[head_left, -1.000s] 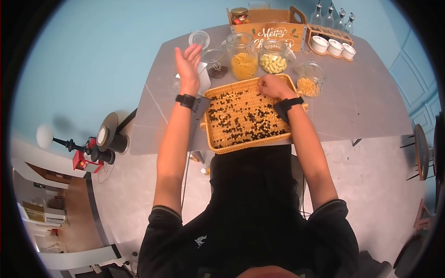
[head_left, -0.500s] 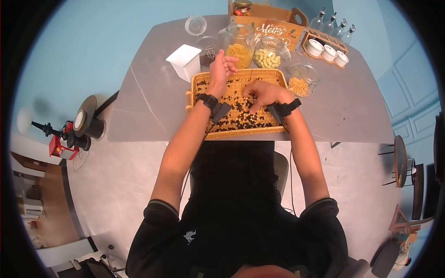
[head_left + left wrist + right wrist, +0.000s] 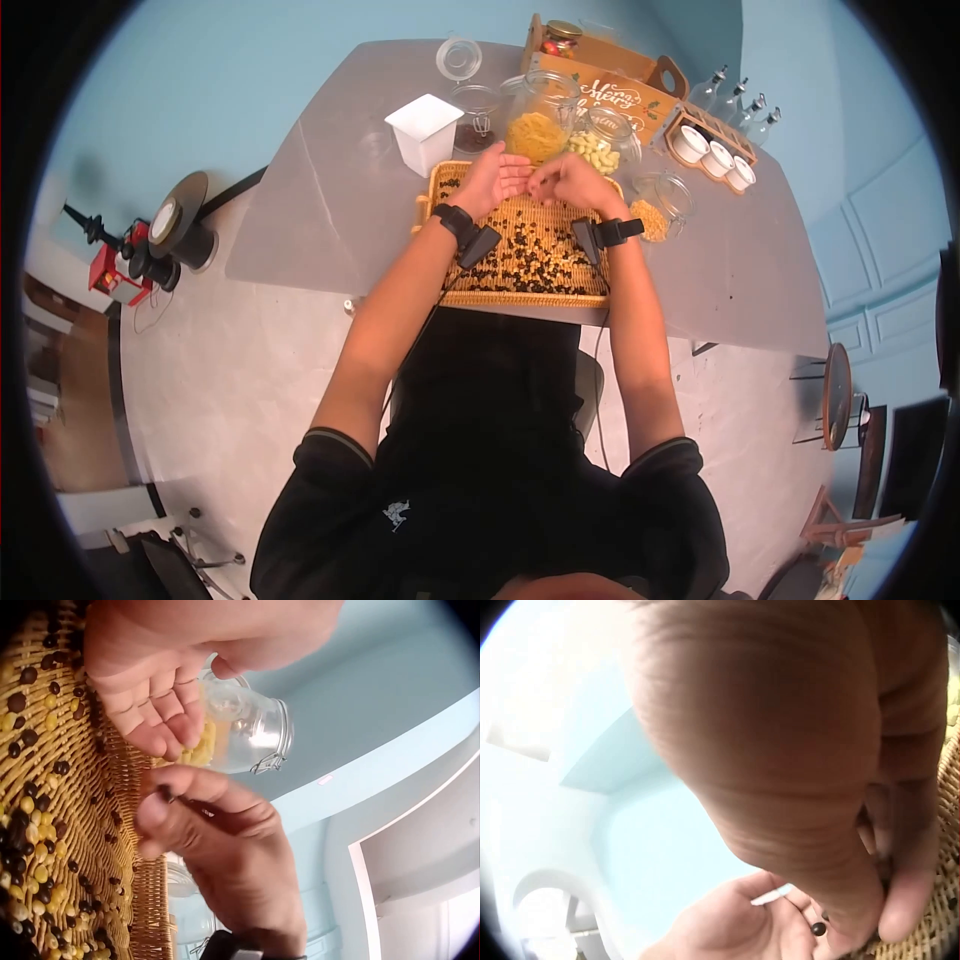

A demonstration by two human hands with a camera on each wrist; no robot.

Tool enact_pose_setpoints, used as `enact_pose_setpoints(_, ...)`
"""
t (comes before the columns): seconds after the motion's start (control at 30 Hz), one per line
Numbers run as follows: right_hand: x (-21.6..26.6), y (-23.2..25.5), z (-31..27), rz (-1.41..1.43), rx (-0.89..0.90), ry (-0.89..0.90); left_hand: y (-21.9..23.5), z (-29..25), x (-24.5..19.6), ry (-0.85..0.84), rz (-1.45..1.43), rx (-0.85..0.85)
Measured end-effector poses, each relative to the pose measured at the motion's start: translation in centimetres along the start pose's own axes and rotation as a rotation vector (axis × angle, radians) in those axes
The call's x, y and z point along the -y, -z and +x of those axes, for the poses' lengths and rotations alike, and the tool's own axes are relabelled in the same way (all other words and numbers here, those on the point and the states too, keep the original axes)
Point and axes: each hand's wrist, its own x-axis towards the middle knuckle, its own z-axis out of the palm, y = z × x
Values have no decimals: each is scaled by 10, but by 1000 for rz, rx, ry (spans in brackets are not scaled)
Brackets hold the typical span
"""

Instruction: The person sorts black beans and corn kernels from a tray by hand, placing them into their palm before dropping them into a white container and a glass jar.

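Note:
My left hand (image 3: pixel 495 182), palm up with fingers extended, is over the far side of a wicker basket (image 3: pixel 520 299). Facing it from the right, my right hand (image 3: pixel 578 186) pinches a dark bean (image 3: pixel 166 793) between thumb and forefinger, as the left wrist view shows. Another small dark bean (image 3: pixel 819 928) overlaps the left hand's fingers in the right wrist view. Black and yellow beans (image 3: pixel 530 245) lie mixed and scattered over the basket floor, thickest toward the near side.
Behind the basket stand a white square cup (image 3: pixel 425 140), a jar of yellow pasta (image 3: pixel 540 125), a jar of pale nuts (image 3: pixel 600 145) and a wooden crate (image 3: pixel 625 95). An open jar (image 3: pixel 660 210) stands right of it. White lidded pots (image 3: pixel 718 158) and glass bottles are farther right.
My left hand has come from left of the basket to over it, uncovering the white cup. My right hand has lifted from the beans and now meets the left hand, pinching a bean.

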Motion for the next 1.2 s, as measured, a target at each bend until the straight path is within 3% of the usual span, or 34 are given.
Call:
enact_pose_setpoints(0.07, 7, -2, 7, 47, -150, 94, -3, -7, 1, 73, -49, 84)
enact_pose_setpoints(0.1, 22, -8, 4, 112, -179, 22, -7, -8, 1, 122, -111, 110)
enact_pose_setpoints(0.2, 8, -28, 9, -146, -271, 278, 2, 7, 7, 159, -288, 245)
enact_pose_setpoints(0.23, 8, -27, 7, -197, -245, 256, 10, 16, 12, 159, -348, 299)
enact_pose_setpoints(0.37, -2, -26, 1, -23, -314, 332, 2, 6, 7, 157, -258, 195)
enact_pose_setpoints(0.47, -3, -23, -2, 131, -339, 241, -7, -3, 2, 146, -269, 116)
enact_pose_setpoints(0.67, -15, -27, 6, 252, -401, 245, -2, -2, 3, 93, -241, 187)
enact_pose_setpoints(0.87, -15, -25, 1, -104, -430, 289, -5, -2, 2, 103, -246, 122)
enact_pose_setpoints(1.2, -11, -25, -2, -198, -372, 261, 2, 3, 2, 82, -245, 138)
